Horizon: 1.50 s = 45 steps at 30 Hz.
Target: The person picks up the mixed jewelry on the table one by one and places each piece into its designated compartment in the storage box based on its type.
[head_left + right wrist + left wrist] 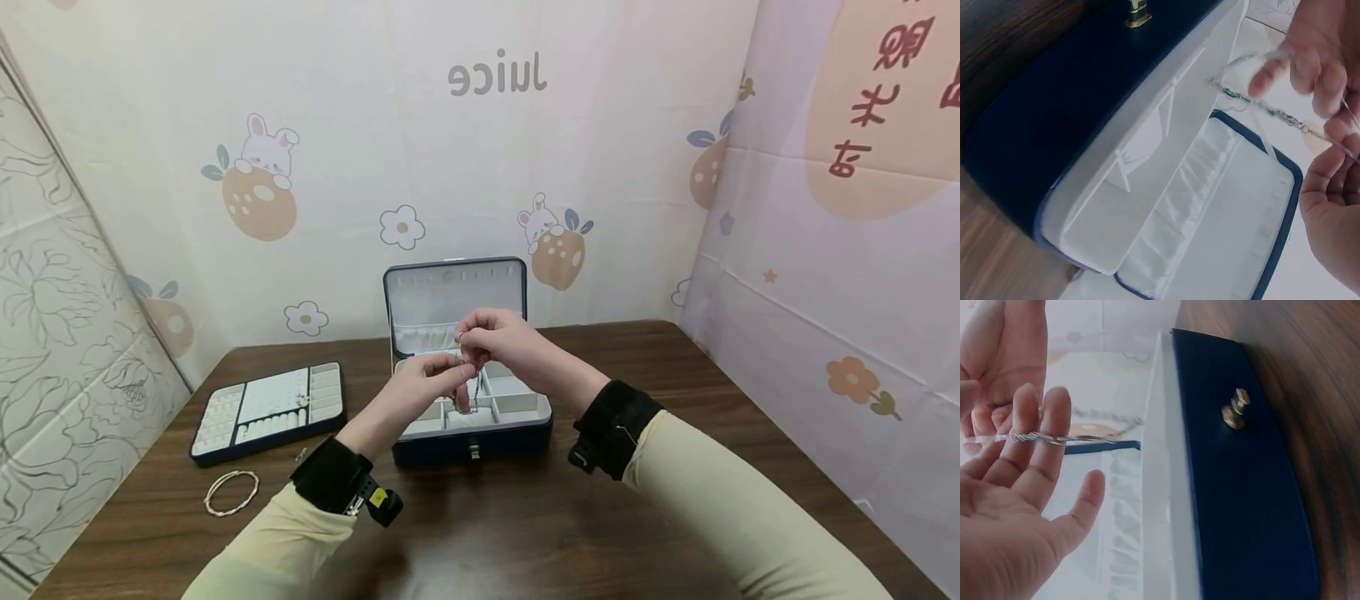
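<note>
Both hands meet above the open navy jewellery box (pixel 472 440). A thin silver chain bracelet (pixel 1260 107) with small green parts hangs in a loop between them. The left hand (pixel 422 382) pinches one part of it; in the left wrist view the chain (pixel 1054 439) lies across the left hand's (pixel 1016 506) fingers. Slightly higher, the right hand (pixel 506 342) pinches the chain's other part between thumb and fingers. In the right wrist view the right hand (pixel 1335 219) grips the thin end. The fingertips partly hide the ends.
At the left lies a navy-edged tray (pixel 270 408) with white compartments and small jewellery. A pale bangle (pixel 231 493) rests on the wooden table (pixel 480 533) in front of it, with a small item (pixel 302 455) near the left wrist. The box's lid (pixel 459 293) stands raised behind the hands.
</note>
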Tool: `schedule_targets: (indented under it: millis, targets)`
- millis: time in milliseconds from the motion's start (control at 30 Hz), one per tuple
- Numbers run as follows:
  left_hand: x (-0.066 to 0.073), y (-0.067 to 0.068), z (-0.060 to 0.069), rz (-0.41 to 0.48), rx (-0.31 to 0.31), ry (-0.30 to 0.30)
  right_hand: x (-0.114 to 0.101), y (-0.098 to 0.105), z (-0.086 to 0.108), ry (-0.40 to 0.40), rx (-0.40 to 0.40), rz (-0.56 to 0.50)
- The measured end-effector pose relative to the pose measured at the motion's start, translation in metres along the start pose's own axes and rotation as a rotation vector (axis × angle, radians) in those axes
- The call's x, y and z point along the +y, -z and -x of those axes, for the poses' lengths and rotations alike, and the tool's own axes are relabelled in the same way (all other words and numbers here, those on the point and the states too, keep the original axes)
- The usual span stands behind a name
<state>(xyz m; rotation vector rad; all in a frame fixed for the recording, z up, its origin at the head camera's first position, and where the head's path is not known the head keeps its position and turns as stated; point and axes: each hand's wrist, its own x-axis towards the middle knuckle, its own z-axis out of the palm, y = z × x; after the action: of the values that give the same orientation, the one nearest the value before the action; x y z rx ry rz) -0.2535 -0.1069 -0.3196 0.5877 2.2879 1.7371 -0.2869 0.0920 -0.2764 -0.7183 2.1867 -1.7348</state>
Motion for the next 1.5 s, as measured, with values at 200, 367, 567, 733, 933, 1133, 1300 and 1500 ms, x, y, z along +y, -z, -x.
schedule_targets:
  millis: [200, 367, 567, 733, 933, 1133, 1300, 1500]
  targets:
    - [0.008, -0.001, -0.006, 0.016, 0.094, -0.017, -0.006, -0.002, -0.002, -0.02, 0.0, 0.053]
    - [0.01, 0.002, -0.01, 0.029, 0.11, -0.07, -0.007, 0.0, -0.005, -0.018, -0.009, 0.076]
    - [0.01, 0.008, -0.012, 0.002, 0.11, -0.126, -0.009, 0.005, -0.006, -0.002, -0.035, 0.092]
    - [0.013, 0.013, -0.014, 0.005, 0.126, -0.161, -0.007, 0.009, -0.007, -0.014, -0.052, 0.101]
    - [0.017, 0.018, -0.015, -0.044, 0.171, -0.151, -0.002, 0.013, -0.011, -0.017, -0.044, 0.101]
    - [0.013, 0.025, -0.019, -0.15, 0.214, -0.122, -0.001, 0.014, -0.014, 0.012, -0.042, 0.082]
    - [0.009, 0.03, -0.022, -0.197, 0.249, -0.125, 0.0, 0.014, -0.016, 0.054, -0.033, 0.09]
    - [0.006, 0.033, -0.022, -0.241, 0.296, -0.147, 0.001, 0.01, -0.021, 0.07, 0.011, 0.173]
